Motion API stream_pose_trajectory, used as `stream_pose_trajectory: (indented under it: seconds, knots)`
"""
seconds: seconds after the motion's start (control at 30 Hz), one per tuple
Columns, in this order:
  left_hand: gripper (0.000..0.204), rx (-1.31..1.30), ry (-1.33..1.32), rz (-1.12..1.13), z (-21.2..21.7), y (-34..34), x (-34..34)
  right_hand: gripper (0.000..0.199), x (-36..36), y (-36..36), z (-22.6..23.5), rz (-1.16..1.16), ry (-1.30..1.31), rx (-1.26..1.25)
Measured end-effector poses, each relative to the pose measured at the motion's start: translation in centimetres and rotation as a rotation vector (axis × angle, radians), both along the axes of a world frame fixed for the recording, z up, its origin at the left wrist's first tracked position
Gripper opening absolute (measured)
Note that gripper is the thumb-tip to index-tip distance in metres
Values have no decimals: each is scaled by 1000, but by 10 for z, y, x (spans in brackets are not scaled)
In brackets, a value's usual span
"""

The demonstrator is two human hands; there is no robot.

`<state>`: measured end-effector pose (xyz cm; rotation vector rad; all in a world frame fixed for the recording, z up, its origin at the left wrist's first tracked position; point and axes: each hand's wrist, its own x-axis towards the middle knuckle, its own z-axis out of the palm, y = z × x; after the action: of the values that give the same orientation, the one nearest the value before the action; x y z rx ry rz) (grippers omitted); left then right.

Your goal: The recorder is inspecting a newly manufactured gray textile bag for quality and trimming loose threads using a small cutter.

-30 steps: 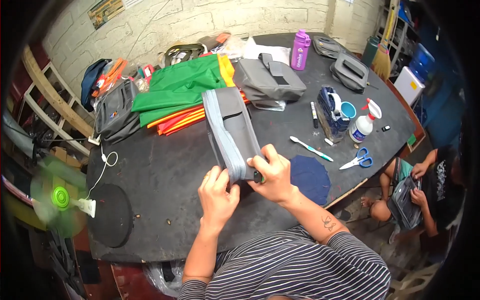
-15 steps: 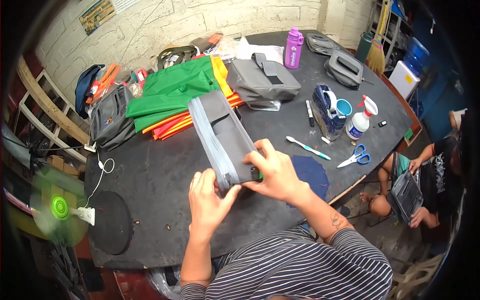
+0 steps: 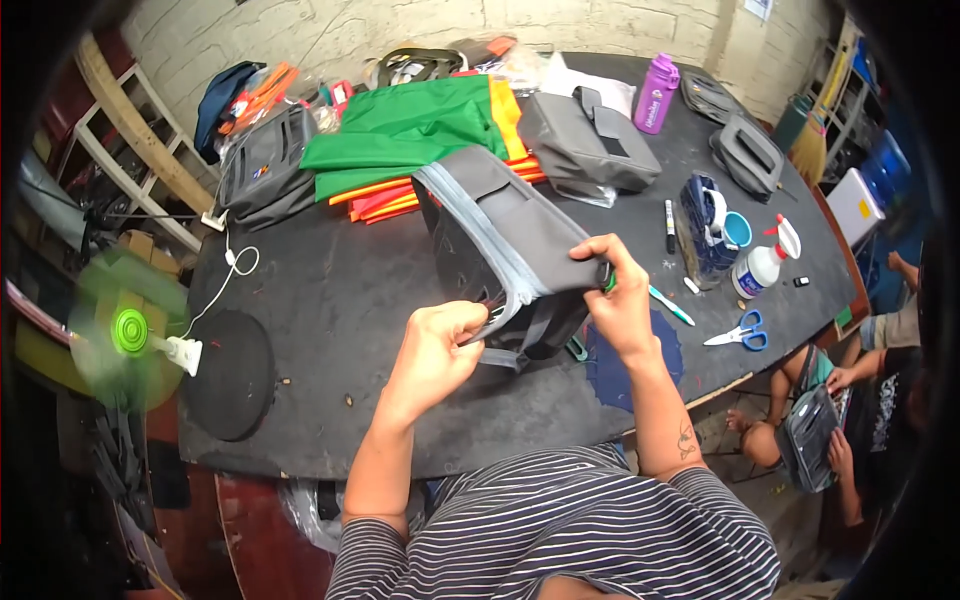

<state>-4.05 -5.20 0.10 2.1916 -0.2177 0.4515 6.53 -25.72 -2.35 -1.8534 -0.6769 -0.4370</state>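
Observation:
A grey fabric bag [image 3: 535,235] with a pale grey zipper strip along its edge is held tilted above the dark table. Its near end faces me, and its black side and some straps show beneath. My left hand [image 3: 440,345] is closed on the near left corner by the zipper's end. On the right side, my right hand [image 3: 618,290] grips the bag's edge with bent fingers and thumb. Part of a green item shows beside the right fingers. The bag's underside is mostly hidden.
Green fabric [image 3: 400,130], orange pieces and grey bags [image 3: 590,145] lie along the back. To the right are a purple bottle [image 3: 656,95], spray bottle [image 3: 765,265], scissors [image 3: 738,332], marker [image 3: 670,225] and toothbrush [image 3: 672,306]. A green fan [image 3: 130,330] stands left; another person [image 3: 870,400] holds a bag.
The bag has tipped up and opened out, showing its black side. My left hand has shifted to its corner and closed tighter; my right hand has moved up along the edge. The view has shifted.

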Motion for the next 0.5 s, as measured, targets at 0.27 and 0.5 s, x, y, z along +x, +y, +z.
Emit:
stream_pose_trajectory:
  seconds: [0.27, 0.5]
  knots:
    - [25, -145, 84, -147, 3, 14, -10, 40, 9, -1, -12, -43, -99, 45]
    - [34, -339, 134, -110, -11, 51, -31, 39, 14, -14, -38, 23, -67, 141]
